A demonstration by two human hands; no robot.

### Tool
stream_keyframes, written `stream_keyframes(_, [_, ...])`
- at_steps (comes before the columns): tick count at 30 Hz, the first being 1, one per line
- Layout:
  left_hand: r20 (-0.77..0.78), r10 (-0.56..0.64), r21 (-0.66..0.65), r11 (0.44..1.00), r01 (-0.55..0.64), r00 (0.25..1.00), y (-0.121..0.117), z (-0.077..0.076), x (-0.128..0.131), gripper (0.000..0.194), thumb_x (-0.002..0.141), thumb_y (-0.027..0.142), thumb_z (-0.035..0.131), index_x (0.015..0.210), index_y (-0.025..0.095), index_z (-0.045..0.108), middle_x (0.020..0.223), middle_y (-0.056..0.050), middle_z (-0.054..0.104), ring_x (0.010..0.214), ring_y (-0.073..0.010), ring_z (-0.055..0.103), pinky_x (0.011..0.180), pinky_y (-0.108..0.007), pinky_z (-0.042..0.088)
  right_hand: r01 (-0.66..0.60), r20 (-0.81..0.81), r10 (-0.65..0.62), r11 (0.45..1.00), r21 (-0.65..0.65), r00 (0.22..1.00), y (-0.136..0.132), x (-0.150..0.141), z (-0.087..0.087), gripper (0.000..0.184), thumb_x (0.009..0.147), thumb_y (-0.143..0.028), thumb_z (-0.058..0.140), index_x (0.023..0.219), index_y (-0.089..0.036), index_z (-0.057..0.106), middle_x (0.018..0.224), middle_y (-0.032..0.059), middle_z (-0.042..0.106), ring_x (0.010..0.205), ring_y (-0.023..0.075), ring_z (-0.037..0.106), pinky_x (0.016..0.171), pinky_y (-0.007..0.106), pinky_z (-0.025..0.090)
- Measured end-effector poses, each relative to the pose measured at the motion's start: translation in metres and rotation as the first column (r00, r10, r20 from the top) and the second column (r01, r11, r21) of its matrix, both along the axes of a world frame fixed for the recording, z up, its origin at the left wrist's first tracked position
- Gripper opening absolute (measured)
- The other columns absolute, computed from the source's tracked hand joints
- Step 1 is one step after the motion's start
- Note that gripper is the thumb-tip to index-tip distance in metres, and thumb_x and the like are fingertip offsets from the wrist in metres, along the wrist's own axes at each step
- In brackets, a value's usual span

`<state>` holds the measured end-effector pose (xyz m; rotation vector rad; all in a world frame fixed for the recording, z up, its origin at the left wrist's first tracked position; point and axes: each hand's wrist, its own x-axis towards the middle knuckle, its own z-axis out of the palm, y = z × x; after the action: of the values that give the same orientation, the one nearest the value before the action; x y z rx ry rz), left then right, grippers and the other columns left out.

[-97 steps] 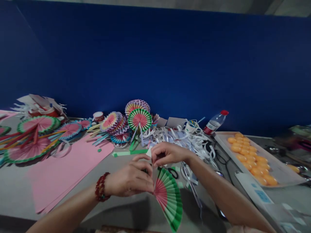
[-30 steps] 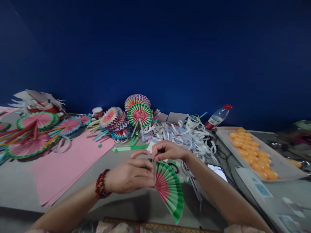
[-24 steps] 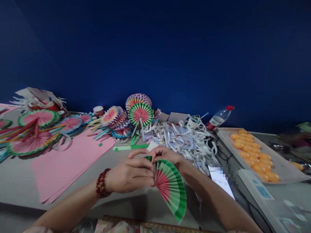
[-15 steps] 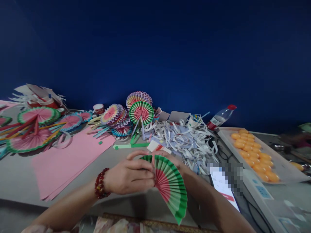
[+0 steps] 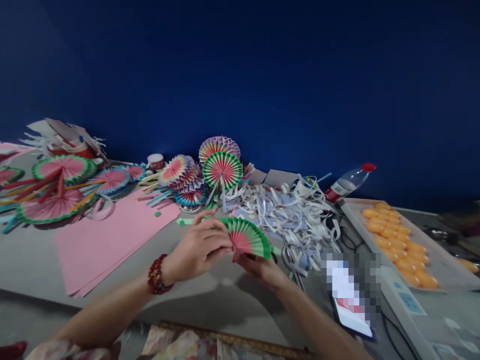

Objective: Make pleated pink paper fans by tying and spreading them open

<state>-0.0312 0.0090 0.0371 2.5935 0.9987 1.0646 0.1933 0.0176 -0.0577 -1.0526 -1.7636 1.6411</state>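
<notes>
A pleated paper fan [image 5: 249, 237], pink in the middle with a green rim, is held between my two hands. My left hand [image 5: 200, 245], with a red beaded bracelet [image 5: 157, 274] at the wrist, pinches the fan's left side near its centre. From below, my right hand [image 5: 258, 267] grips the fan at its lower edge, its fingers partly hidden under the paper. Just behind stands a finished-looking round watermelon-coloured fan [image 5: 222, 171] with two stick handles.
Pink paper sheets [image 5: 116, 240] lie to the left, beside several folded fans [image 5: 63, 170]. A heap of white paper strips [image 5: 285, 210] spreads behind my right hand. To the right are a phone [image 5: 348, 295], a bottle [image 5: 350, 181] and a tray of orange egg-shaped pieces [image 5: 401, 245].
The fan has turned from hanging downward to lying with its arc up and to the right. My right hand has come from behind it to its lower edge.
</notes>
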Motion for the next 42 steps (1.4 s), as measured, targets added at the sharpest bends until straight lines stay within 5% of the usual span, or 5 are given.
stream_keyframes(9, [0.079, 0.189, -0.166, 0.971, -0.174, 0.979, 0.016, -0.025, -0.006, 0.013, 0.092, 0.025, 0.061, 0.085, 0.02, 0.071, 0.082, -0.003, 0.069, 0.088, -0.0195, 0.062, 0.091, -0.037, 0.045, 0.129, 0.133, -0.225, 0.854, 0.504, 0.965, -0.025, 0.006, 0.038, 0.026, 0.096, -0.038, 0.053, 0.081, -0.02, 0.064, 0.066, -0.0005, 0.056, 0.063, 0.0142, 0.05, 0.061, 0.026, 0.036])
stream_keyframes(15, [0.022, 0.181, -0.138, 0.975, -0.176, 0.983, 0.014, -0.025, -0.005, 0.014, 0.092, 0.024, 0.061, 0.083, 0.02, 0.069, 0.079, -0.003, 0.07, 0.088, -0.0203, 0.063, 0.093, -0.039, 0.043, -0.051, 0.283, -0.187, 0.748, 0.662, 0.941, -0.025, 0.01, 0.052, 0.02, 0.098, -0.027, 0.047, 0.086, -0.02, 0.062, 0.07, 0.0006, 0.061, 0.064, 0.0144, 0.057, 0.059, 0.024, 0.037])
stream_keyframes(23, [-0.267, 0.029, -0.111, 0.992, -0.061, 0.963, 0.0, -0.009, 0.006, 0.019, 0.096, 0.019, 0.053, 0.082, 0.019, 0.066, 0.075, -0.002, 0.069, 0.095, -0.0216, 0.061, 0.11, -0.048, 0.03, -0.503, 0.621, -0.163, 0.449, 0.739, 0.767, -0.004, 0.01, 0.105, 0.018, 0.097, -0.02, 0.047, 0.091, -0.02, 0.064, 0.082, 0.0043, 0.066, 0.072, 0.0167, 0.059, 0.062, 0.026, 0.035])
stream_keyframes(34, [-0.214, -0.228, -0.08, 0.973, 0.216, 0.95, -0.004, 0.001, 0.01, 0.014, 0.093, 0.015, 0.056, 0.089, 0.024, 0.067, 0.083, 0.001, 0.073, 0.101, -0.018, 0.061, 0.119, -0.044, 0.024, -0.625, 0.507, 0.373, 0.554, 0.55, 0.777, 0.064, 0.007, 0.131, 0.015, 0.095, -0.027, 0.058, 0.092, -0.019, 0.07, 0.085, 0.0024, 0.068, 0.077, 0.0143, 0.061, 0.068, 0.022, 0.041])
stream_keyframes(42, [-0.296, -0.313, 0.082, 0.933, 0.35, 0.903, -0.007, 0.004, 0.015, 0.018, 0.099, 0.015, 0.05, 0.091, 0.022, 0.065, 0.086, 0.001, 0.074, 0.104, -0.0146, 0.062, 0.118, -0.038, 0.025, -0.772, 0.305, 0.71, 0.579, 0.261, 0.635, 0.094, -0.003, 0.131, 0.015, 0.086, -0.027, 0.068, 0.086, -0.013, 0.073, 0.075, 0.002, 0.068, 0.069, 0.0122, 0.061, 0.063, 0.02, 0.043])
